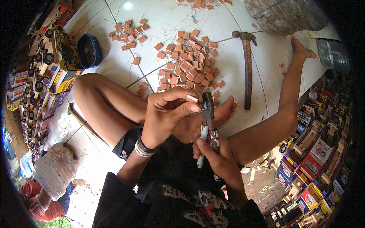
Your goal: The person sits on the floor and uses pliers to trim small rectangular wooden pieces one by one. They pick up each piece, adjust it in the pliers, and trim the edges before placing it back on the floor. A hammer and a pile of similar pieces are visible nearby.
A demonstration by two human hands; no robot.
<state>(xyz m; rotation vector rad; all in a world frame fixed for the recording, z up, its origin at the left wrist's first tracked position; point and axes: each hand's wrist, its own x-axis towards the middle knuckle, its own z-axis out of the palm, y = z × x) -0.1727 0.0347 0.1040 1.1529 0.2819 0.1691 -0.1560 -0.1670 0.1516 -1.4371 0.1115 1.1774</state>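
Note:
My left hand [165, 110] pinches a small reddish-brown block [192, 98] between thumb and fingers, with its pale edge showing. In my right hand [219, 154] is a pair of pincers [208, 110] with dark metal jaws and mottled white-and-dark handles. The jaws point away from me and sit right beside the block; whether they grip a wire or pin on it is too small to tell. Just beyond both hands lies a large heap of similar blocks [192, 62], many with thin wire-like pins sticking out.
A hammer [247, 68] lies right of the heap. Smaller block piles [129, 32] and a blue oval basket [89, 51] are far left. A big stone [285, 17] sits far right. Wooden toy trucks [49, 59] line both sides. Another person [45, 201] is at lower left.

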